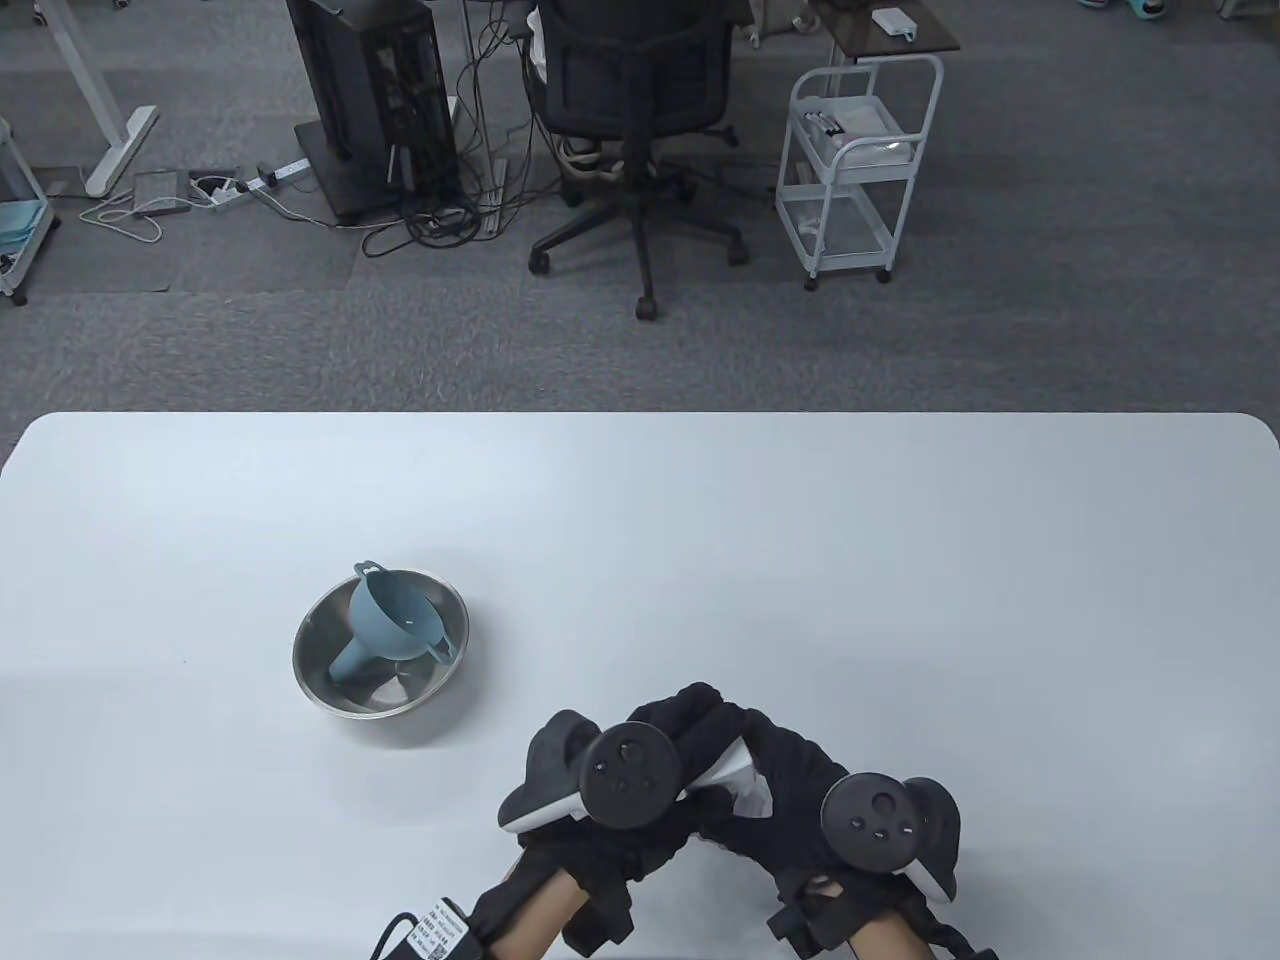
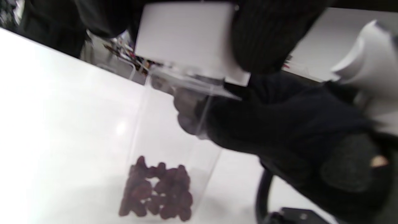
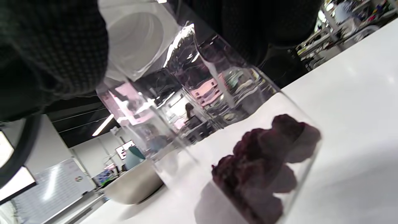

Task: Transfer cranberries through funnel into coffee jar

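The cranberries (image 2: 157, 189) lie at the bottom of a clear square coffee jar (image 3: 199, 124), which stands on the white bench (image 1: 800, 560) near its front edge. The blue funnel (image 1: 392, 625) lies on its side in an otherwise empty steel bowl (image 1: 320, 655), well apart from the jar, so the transfer seems finished. The left hand (image 1: 600, 790) has its fingers curled around a white lid (image 2: 186, 37) at the jar's mouth, and the right hand (image 1: 830, 800) grips the jar's wall. Probably only the closing of the jar is left.
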`<action>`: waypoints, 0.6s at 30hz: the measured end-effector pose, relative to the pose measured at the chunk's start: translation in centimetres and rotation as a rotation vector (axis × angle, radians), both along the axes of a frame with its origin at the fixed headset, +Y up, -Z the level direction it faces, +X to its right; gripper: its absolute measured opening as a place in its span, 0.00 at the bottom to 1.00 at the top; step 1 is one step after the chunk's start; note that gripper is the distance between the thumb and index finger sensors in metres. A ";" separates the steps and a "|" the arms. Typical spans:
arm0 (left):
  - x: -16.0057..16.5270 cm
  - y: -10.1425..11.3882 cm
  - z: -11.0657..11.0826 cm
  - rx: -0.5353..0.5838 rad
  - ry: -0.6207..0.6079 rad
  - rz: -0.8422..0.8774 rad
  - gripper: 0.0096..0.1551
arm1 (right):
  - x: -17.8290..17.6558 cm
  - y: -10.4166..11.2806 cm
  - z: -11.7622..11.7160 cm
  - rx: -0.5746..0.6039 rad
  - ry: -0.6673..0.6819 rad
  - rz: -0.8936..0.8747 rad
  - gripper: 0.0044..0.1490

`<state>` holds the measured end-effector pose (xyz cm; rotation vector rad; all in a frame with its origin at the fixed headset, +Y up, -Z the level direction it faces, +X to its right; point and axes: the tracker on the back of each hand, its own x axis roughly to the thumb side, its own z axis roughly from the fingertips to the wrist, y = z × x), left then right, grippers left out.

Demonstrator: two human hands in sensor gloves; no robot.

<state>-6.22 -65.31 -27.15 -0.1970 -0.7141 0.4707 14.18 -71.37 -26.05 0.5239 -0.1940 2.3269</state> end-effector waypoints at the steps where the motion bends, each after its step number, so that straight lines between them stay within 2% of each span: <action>1: -0.3 0.0 -0.2 -0.024 -0.025 0.017 0.41 | 0.0 0.0 0.0 -0.007 0.013 -0.015 0.63; 6: -1.5 0.1 -1.0 -0.198 -0.150 0.084 0.40 | -0.4 -0.4 -0.1 -0.060 0.117 -0.073 0.63; 10: -2.0 0.4 -1.0 -0.223 -0.149 0.033 0.39 | -0.8 -0.4 0.0 -0.052 0.133 -0.050 0.63; 14: -2.3 1.1 -0.2 -0.211 -0.055 0.161 0.40 | -0.9 -0.2 0.2 -0.032 0.123 -0.068 0.63; 16: -2.2 1.5 0.5 -0.163 0.020 0.203 0.41 | -0.8 -0.2 0.2 -0.023 0.106 -0.061 0.63; 18: -2.1 2.1 1.3 -0.070 0.144 0.180 0.42 | -0.6 -0.3 0.1 -0.019 0.087 -0.051 0.63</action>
